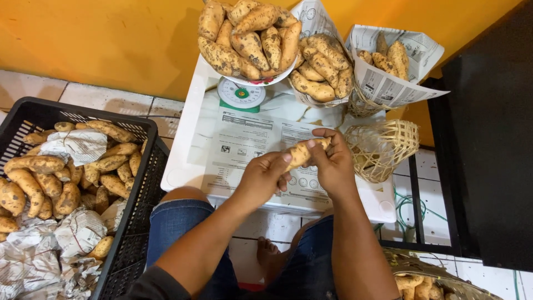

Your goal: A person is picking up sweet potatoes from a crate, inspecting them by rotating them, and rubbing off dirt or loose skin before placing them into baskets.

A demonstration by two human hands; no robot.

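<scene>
- Head view, centre of the frame: one sweet potato (pixel 302 152) is held between both hands above a white table (pixel 183 150) with a printed sheet (pixel 244 144) on it
- Left hand (pixel 262 176): fingers curled closed around the lower left end of the sweet potato, thumb on top
- Right hand (pixel 333 164): fingers wrapped over the upper right end, gripping it
- Top centre: one kitchen scale (pixel 240 94) with a green dial carries a pile of roughly a dozen sweet potatoes (pixel 250 36)
- Upper right: two paper-lined baskets, one (pixel 322 64) with about seven tubers, the other (pixel 394 69) with about four
- Right of the hands: one empty woven basket (pixel 388 145) lying on its side
- Left edge: one black crate (pixel 139 194) holding many sweet potatoes, too many to count, among crumpled newspaper (pixel 50 250)
- Bottom right: one more basket (pixel 444 283), partly cut off, with a few tubers
</scene>
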